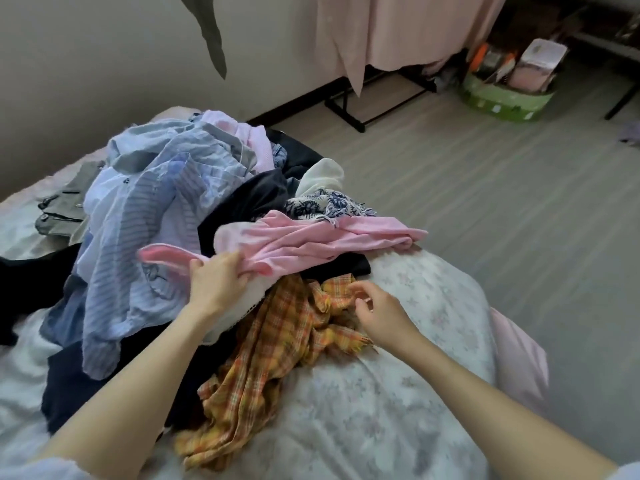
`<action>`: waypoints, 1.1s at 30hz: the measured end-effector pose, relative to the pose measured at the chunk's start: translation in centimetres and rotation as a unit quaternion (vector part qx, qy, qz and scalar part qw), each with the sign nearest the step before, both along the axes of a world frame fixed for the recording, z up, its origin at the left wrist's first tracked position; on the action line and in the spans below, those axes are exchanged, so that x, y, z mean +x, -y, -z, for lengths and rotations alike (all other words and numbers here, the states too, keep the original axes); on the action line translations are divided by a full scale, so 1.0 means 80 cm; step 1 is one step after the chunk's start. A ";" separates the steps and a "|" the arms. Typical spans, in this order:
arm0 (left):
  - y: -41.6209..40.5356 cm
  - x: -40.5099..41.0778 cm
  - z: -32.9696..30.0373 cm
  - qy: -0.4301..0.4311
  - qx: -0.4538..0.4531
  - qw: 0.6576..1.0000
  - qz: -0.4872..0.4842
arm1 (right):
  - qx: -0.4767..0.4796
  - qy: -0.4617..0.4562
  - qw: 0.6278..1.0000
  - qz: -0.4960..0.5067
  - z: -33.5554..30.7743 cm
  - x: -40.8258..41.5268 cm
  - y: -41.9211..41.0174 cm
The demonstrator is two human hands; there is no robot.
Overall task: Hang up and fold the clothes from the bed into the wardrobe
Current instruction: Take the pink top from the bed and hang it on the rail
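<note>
The left hand (216, 278) grips a fold of the pink top (311, 237), fingers curled into the cloth at the near edge of the clothes pile (166, 209) on the bed (398, 393). The rest of the pink top stretches away to the right of that hand, across a dark garment (249, 202).

The right hand (377, 311) holds nothing — its fingers are loosely spread and slightly bent, just above the orange plaid shirt (273, 344). Contact with the shirt cannot be confirmed. This shirt lies between the two hands and trails toward the viewer.

Behind the left hand sits a blue striped shirt (138, 237). Beyond the right hand lies a blue-and-white patterned cloth (325, 202).

Far beyond both hands — pale pink clothes (398, 29) hang on a rack, with a green basket (502, 98) on the floor.
</note>
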State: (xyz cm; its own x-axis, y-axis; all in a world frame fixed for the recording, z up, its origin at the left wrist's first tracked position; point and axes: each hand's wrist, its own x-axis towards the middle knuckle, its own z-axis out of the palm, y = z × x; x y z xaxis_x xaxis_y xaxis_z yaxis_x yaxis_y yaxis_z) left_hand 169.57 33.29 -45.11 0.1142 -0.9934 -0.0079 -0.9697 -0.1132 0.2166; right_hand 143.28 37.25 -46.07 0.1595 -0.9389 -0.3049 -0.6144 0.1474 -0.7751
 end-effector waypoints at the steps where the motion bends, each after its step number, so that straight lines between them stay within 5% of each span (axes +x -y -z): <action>1: -0.017 -0.014 -0.017 -0.064 -0.014 0.998 0.022 | -0.017 0.005 1.000 -0.019 -0.009 0.000 0.000; 5: -0.089 -0.086 -0.090 -0.289 -0.001 0.944 0.161 | -0.103 0.015 0.984 -0.146 -0.052 0.006 -0.013; 8: -0.131 -0.132 -0.143 -0.397 -0.022 0.901 0.176 | -0.112 0.053 0.978 -0.167 -0.096 -0.007 -0.043; 14: -0.171 -0.191 -0.187 -0.376 0.120 0.897 0.197 | -0.090 0.222 0.971 0.026 -0.180 -0.120 -0.123; 18: -0.198 -0.253 -0.211 -0.403 0.082 0.892 0.189 | -0.077 0.318 0.925 0.193 -0.222 -0.223 -0.182; 22: -0.241 -0.360 -0.263 -0.530 0.113 0.817 0.197 | -0.032 0.264 0.949 0.170 -0.254 -0.329 -0.294; 27: -0.334 -0.523 -0.326 -0.531 0.197 0.754 0.333 | -0.011 0.193 0.970 0.144 -0.288 -0.395 -0.441; 33: -0.473 -0.679 -0.365 -0.521 0.230 0.690 0.447 | -0.168 0.157 0.916 0.328 -0.331 -0.489 -0.611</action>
State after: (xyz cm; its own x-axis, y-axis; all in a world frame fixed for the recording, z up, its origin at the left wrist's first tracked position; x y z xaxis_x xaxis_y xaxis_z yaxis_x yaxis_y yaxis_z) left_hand 115.23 71.10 -15.92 -0.8480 -0.5286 0.0388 -0.0424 0.1406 0.9892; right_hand 104.18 86.14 -19.57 -0.4431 -0.8963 -0.0164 -0.2183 0.1257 -0.9678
